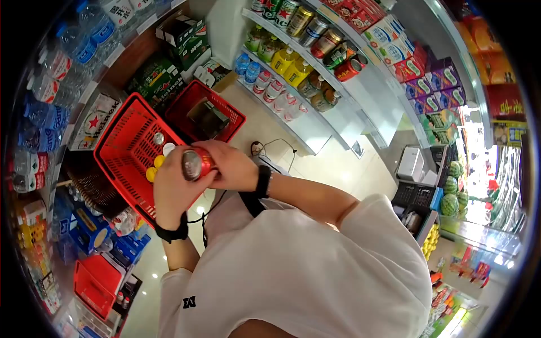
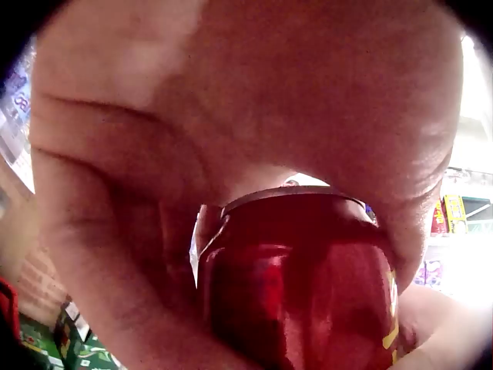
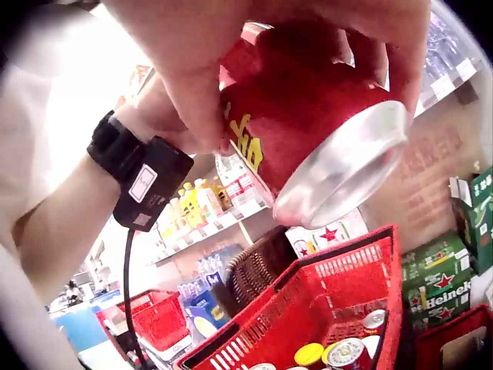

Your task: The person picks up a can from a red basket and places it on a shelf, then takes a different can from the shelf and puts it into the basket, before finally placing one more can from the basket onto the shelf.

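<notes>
Best done, by the look of it, with a firm but gentle hold: grip the red aluminium drink can by its sides without denting the thin wall, and hold it squarely over the red plastic mesh shopping basket just below the hands. Gripping it now from both sides, at chest height: with the left hand curled tight round the body, palm against the metal, and with the right hand closed over the opposite side, thumb and fingertips pressing the red wall. Holding it tilted, one silver end turned outward, above the yellow- and silver-topped drinks in that basket.
</notes>
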`<state>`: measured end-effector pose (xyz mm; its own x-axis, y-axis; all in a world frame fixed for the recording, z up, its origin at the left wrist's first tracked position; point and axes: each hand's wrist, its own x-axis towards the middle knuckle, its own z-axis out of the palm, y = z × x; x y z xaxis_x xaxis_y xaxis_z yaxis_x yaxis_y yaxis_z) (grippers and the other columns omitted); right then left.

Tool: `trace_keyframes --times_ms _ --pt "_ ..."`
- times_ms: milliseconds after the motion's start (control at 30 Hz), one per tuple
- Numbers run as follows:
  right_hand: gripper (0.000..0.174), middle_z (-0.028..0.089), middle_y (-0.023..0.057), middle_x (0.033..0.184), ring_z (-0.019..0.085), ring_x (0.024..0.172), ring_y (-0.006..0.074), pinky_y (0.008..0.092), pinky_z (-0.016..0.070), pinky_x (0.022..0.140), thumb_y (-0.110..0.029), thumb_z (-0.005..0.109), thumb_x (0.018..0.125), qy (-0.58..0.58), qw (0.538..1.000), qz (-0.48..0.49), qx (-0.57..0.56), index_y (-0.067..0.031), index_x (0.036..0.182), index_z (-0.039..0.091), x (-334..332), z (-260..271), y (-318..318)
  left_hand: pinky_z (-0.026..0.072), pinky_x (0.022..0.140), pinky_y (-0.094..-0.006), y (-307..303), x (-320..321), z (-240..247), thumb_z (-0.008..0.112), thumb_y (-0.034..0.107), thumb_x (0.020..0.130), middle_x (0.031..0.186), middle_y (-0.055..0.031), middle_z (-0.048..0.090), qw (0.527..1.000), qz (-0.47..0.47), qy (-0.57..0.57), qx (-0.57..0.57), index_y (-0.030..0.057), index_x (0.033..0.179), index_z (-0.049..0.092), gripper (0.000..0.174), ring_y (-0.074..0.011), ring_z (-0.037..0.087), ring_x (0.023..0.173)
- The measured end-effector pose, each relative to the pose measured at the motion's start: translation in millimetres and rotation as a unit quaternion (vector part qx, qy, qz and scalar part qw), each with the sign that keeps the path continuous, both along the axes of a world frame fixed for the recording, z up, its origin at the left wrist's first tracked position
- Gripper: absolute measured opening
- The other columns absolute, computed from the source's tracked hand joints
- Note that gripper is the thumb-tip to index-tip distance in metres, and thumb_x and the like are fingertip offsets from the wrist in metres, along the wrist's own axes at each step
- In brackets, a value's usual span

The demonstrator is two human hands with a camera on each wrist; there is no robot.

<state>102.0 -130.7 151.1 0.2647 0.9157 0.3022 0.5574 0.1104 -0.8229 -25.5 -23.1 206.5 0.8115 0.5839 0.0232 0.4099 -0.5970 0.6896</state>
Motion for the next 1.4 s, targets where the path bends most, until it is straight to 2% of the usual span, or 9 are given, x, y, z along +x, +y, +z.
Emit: trace_keyframes --times_ms 133,233,333,567,700,967,1100,1133,1400 --pt "0.066 0.057 0.0158 0.115 0.056 0.104 0.0363 0.0423 0.0463 0.090 -0.019 0.076 0.064 0.020 0.997 -0.068 -0.011 -0.0061 0.122 0.047 11.7 0.7 -35.0 0.0503 0.076 -0.0422 -18.8 17.1 -10.4 0.081 0.034 0.065 0.104 -0.0169 0.061 0.996 -0.077 -0.051 -0.007 0.0033 0.113 0.053 0.064 -0.0369 0.061 0.089" --pt "0.069 0.059 0.0150 0.111 0.059 0.098 0.0359 0.0406 0.0510 0.082 -0.019 0.081 0.062 0.049 0.987 -0.149 -0.036 -0.0080 0.122 0.047 17.3 -10.6 -62.9 0.0522 0.068 -0.0322 -22.9 22.0 -18.7 0.077 0.025 0.073 0.103 -0.0138 0.062 0.984 -0.118 -0.017 -0.131 0.0029 0.124 0.050 0.062 -0.0242 0.064 0.078" --pt "0.070 0.061 0.0146 0.110 0.061 0.099 0.0332 0.0382 0.0506 0.083 -0.020 0.083 0.063 0.059 0.968 -0.238 -0.060 -0.0076 0.122 0.048 20.3 -21.5 -92.9 0.0521 0.065 -0.0274 -18.7 19.7 -35.5 0.071 0.011 0.079 0.104 -0.0097 0.063 0.978 -0.144 0.017 -0.147 0.0051 0.125 0.051 0.050 -0.0171 0.064 0.083" --pt "0.067 0.063 0.0141 0.108 0.062 0.101 0.0272 0.0342 0.0487 0.087 -0.017 0.084 0.062 0.081 0.905 -0.402 -0.109 -0.0042 0.119 0.050 29.5 -59.4 -165.1 0.0531 0.063 -0.0276 -1.5 4.9 -81.0 0.070 0.008 0.079 0.098 -0.0090 0.064 0.977 -0.143 0.071 -0.142 0.0038 0.118 0.056 0.041 -0.0173 0.064 0.074" --pt "0.069 0.063 0.0174 0.108 0.062 0.100 0.0304 0.0365 0.0494 0.085 -0.019 0.084 0.062 0.081 0.866 -0.483 -0.103 -0.0037 0.119 0.050 51.7 -75.4 -193.6 0.0534 0.063 -0.0284 5.6 9.5 -79.7 0.067 0.008 0.082 0.095 -0.0093 0.065 0.977 -0.147 0.097 -0.123 0.0038 0.117 0.057 0.037 -0.0188 0.064 0.075" --pt "0.070 0.062 0.0107 0.109 0.060 0.102 0.0211 0.0343 0.0490 0.086 -0.019 0.084 0.068 -0.025 0.822 -0.568 -0.025 -0.0041 0.123 0.044 203.1 -81.2 -240.5 0.0534 0.062 -0.0291 9.0 41.9 -79.7 0.067 0.009 0.082 0.096 -0.0101 0.065 0.983 -0.130 0.085 -0.099 0.0041 0.115 0.057 0.035 -0.0199 0.065 0.077" --pt "0.073 0.057 0.0080 0.113 0.056 0.103 0.0182 0.0328 0.0493 0.084 -0.016 0.085 0.067 0.018 0.830 -0.554 0.058 -0.0056 0.125 0.042 304.4 -94.8 -250.3 0.0534 0.063 -0.0294 7.4 55.7 -79.2 0.068 0.009 0.082 0.096 -0.0097 0.065 0.983 -0.100 0.085 -0.132 0.0045 0.115 0.058 0.035 -0.0193 0.065 0.077" --pt "0.076 0.056 0.0087 0.114 0.057 0.103 0.0192 0.0315 0.0498 0.083 -0.016 0.086 0.065 0.003 0.805 -0.593 0.000 -0.0058 0.125 0.041 320.6 -87.3 -246.7 0.0534 0.063 -0.0294 7.4 58.6 -79.0 0.068 0.009 0.082 0.096 -0.0097 0.065 0.983 -0.090 0.087 -0.132 0.0045 0.115 0.058 0.035 -0.0193 0.065 0.077" --pt "0.080 0.060 0.0116 0.114 0.059 0.104 0.0237 0.0359 0.0494 0.086 -0.021 0.088 0.061 0.001 0.830 -0.557 -0.021 -0.0017 0.125 0.043 423.9 -122.3 -236.9 0.0533 0.063 -0.0289 7.3 82.6 -68.8 0.065 0.007 0.083 0.096 -0.0106 0.065 0.985 -0.014 0.075 -0.157 0.0038 0.116 0.057 0.034 -0.0184 0.066 0.081"
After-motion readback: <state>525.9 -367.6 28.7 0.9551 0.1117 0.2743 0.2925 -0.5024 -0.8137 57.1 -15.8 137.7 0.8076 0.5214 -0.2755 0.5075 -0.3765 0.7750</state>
